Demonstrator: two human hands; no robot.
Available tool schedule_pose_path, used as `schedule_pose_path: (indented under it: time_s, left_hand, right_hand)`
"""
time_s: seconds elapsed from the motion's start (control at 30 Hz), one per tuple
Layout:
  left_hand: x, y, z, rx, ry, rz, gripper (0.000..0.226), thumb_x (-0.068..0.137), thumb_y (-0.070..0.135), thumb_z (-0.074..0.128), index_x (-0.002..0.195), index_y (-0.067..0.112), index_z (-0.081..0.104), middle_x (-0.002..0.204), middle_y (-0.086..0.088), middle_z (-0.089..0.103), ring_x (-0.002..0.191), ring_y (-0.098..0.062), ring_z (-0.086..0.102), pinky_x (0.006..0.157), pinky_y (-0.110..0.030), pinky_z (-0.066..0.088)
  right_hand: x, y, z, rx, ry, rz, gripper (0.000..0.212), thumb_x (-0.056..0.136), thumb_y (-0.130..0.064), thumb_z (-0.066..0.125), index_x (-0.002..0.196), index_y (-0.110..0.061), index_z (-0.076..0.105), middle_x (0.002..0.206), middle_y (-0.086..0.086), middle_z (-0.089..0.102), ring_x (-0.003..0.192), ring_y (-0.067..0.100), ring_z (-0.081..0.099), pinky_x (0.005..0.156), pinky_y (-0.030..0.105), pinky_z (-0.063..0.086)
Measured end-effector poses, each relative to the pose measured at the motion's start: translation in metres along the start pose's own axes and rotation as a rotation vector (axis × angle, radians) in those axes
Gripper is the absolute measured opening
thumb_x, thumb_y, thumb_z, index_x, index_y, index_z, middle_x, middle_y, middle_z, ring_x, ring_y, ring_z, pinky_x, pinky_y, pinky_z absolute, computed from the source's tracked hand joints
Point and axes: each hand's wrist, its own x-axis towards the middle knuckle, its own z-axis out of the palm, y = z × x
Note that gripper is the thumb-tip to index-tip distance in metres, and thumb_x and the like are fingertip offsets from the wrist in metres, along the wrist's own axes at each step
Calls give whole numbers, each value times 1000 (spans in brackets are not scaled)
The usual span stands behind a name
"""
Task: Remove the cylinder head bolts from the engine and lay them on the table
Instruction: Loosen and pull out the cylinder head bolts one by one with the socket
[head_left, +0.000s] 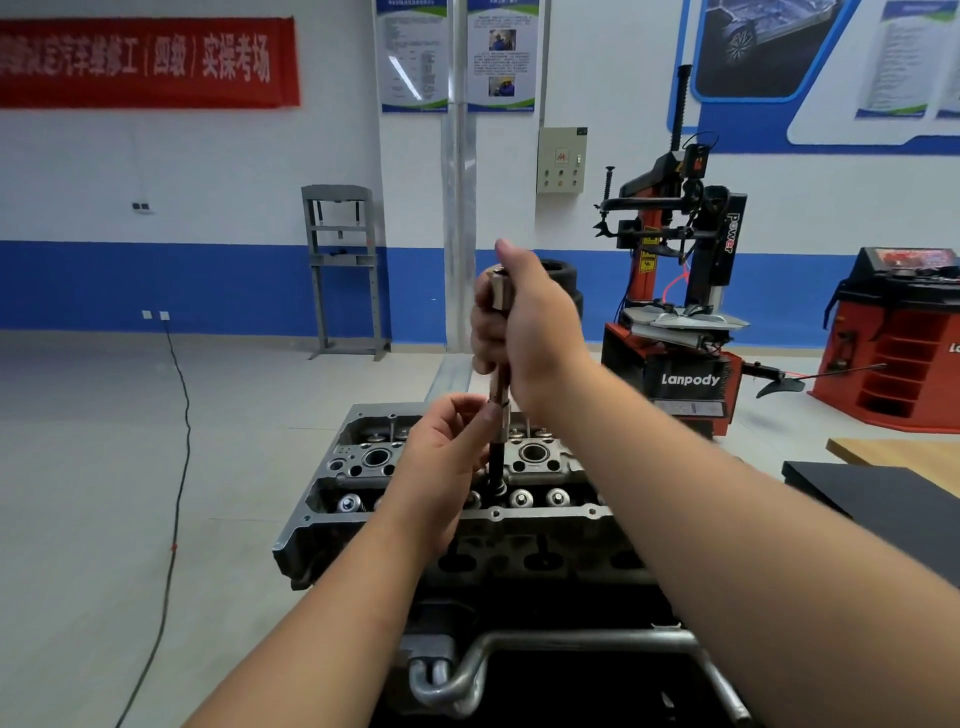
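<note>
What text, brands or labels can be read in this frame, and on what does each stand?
"Lanpody": black panel of the tyre changer.
"power": vertical, on its black column.
Red banner: Chinese characters, partly blurred; "实操考场" legible.
Wall posters: too small.
Red cabinet: cut-off "L".

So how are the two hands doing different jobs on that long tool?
The right hand wraps its whole fist round the top of the socket extension bar, high above the cylinder head; the left hand only pinches the bar's lower end with its fingertips, just above the engine. The right hand comes in from above; the left from below. Both touch the same upright bar.
</note>
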Motion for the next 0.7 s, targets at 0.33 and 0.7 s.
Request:
schedule_pose_path:
  time_s: [0.33, 0.7]
  left_hand:
    - [-2, 3, 1, 44, -48, -17, 27, 91, 55, 59, 94, 37, 78, 92, 4, 75, 90, -15, 66, 91, -41, 47]
    - [-7, 7, 1, -13, -26, -23, 25, 98, 49, 59, 102, 32, 77, 99, 1, 77, 93, -10, 72, 85, -34, 47]
  right_hand:
    - [-1, 7, 3, -20, 38, -72, 24, 95, -35, 57, 77, -18, 55, 54, -4, 49, 49, 14, 40, 52, 29, 36]
    - [-1, -1, -1, -47, -104, -22, 39, 96, -37, 51, 62, -21, 45, 49, -6, 31, 48, 14, 23, 50, 31, 21]
